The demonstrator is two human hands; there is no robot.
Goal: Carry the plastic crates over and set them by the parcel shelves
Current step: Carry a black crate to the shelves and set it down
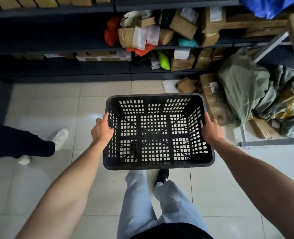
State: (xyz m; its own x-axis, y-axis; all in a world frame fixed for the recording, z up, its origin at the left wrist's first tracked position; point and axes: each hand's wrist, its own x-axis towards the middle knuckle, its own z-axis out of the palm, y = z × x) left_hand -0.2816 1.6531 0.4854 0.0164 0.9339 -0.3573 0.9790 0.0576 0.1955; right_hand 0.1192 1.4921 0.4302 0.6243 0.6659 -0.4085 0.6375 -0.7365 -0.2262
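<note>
**Black crate held above the floor in front of the parcel shelves**

Dark shelves [91, 47] are seen across the top, their right half stacked with cardboard boxes [183, 25] and coloured bags. A pale tiled floor [44, 107] is spread below them. At the floor's right edge, a grey-green sack [243, 90] is slumped against more boxes. A black plastic crate [157, 131], empty and latticed, is held level above the floor, near the lowest shelf. Its left wall is gripped by the left hand [102, 130], fingers curled over the rim, and its right wall is gripped likewise by the right hand [211, 129]. Light blue trousers [142, 204] and a black shoe [161, 176] are visible beneath the crate. At the left edge, another person's dark trouser leg [16, 144] and white shoe [60, 138] are seen.
</note>
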